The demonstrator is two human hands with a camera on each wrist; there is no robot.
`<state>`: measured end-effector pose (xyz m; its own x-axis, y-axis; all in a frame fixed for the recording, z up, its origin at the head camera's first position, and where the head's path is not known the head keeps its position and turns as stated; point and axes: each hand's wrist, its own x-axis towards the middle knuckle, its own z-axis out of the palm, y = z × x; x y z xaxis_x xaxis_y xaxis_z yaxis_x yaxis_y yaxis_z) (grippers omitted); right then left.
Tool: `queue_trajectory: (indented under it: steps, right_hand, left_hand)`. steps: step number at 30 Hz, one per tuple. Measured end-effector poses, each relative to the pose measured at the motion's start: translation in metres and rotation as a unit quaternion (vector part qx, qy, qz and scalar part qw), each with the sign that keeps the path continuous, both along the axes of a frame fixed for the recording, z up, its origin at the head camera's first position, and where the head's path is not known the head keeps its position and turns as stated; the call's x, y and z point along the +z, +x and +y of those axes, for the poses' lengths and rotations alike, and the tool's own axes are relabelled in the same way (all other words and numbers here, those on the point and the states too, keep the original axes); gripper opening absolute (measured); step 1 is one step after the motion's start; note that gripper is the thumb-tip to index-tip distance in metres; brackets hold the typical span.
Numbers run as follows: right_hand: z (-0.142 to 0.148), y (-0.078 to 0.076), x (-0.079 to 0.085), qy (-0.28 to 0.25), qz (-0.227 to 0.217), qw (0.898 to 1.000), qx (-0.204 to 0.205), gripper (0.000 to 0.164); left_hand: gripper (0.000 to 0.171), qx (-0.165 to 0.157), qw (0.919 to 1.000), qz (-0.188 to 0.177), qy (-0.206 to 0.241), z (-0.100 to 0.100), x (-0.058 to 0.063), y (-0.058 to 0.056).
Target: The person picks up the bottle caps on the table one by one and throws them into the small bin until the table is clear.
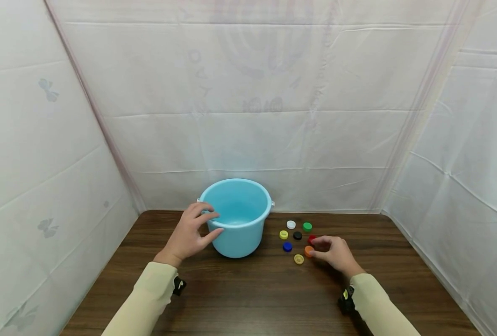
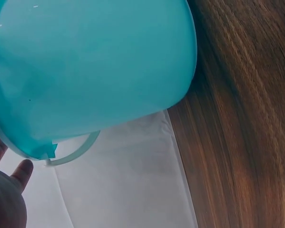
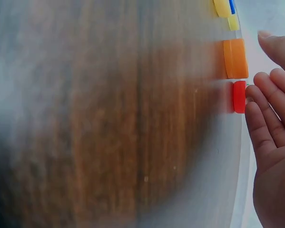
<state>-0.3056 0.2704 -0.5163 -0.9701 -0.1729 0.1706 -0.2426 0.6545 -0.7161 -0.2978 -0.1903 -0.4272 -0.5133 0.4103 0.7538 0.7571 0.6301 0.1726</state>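
A light blue plastic bucket stands upright on the table, and its inside looks empty. At its left rim is my left hand, fingertips over the rim and thumb in front, spread apart; whether it touches the rim I cannot tell. In the left wrist view the bucket hides part of those fingers. My right hand is beside an orange bottle cap and a red bottle cap. Seen from the right wrist, the thumb and fingers stand apart near the orange cap and red cap.
More bottle caps lie loosely grouped right of the bucket: white, green, black, blue and two yellow, one a yellow cap nearest me. Pale cloth walls enclose the dark wooden table.
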Motion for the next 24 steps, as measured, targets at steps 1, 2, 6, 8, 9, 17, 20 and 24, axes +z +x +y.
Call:
queue_trajectory:
  steps: [1,2,6,8,9,17,20,24]
  right_hand:
    - [-0.001,0.000,0.000,0.000,0.000,1.000,0.002,0.041]
    - [-0.001,0.000,0.000,0.000,-0.001,1.000,0.003,0.041]
    - [-0.003,0.000,0.000,-0.001,-0.004,1.000,0.004,0.041]
    - [-0.004,-0.001,0.000,0.002,-0.004,1.000,0.004,0.040]
    - [-0.004,-0.001,-0.001,0.002,-0.005,1.000,0.004,0.039]
    - [-0.008,-0.004,-0.003,0.003,-0.015,1.000,0.007,0.034]
    - [-0.010,-0.004,-0.002,0.002,-0.019,1.000,0.008,0.035]
    - [-0.012,-0.003,-0.002,0.003,-0.025,1.000,0.005,0.035]
  left_hand:
    - [0.030,0.000,1.0000,-0.002,0.000,0.000,0.000,0.000]
    - [0.029,0.001,1.0000,-0.004,-0.001,0.001,0.000,0.000]
    - [0.027,0.004,0.9999,-0.009,-0.004,0.001,0.000,0.000]
    - [0.026,0.004,1.0000,-0.006,-0.003,0.002,0.001,-0.001]
    - [0.026,0.005,1.0000,-0.005,-0.002,0.002,0.001,-0.001]
    - [0.024,0.007,0.9999,-0.011,-0.001,0.002,0.003,0.000]
    - [0.024,0.007,0.9998,-0.017,-0.001,0.001,0.003,0.000]
    - [0.024,0.004,0.9998,-0.022,0.000,0.001,0.004,0.001]
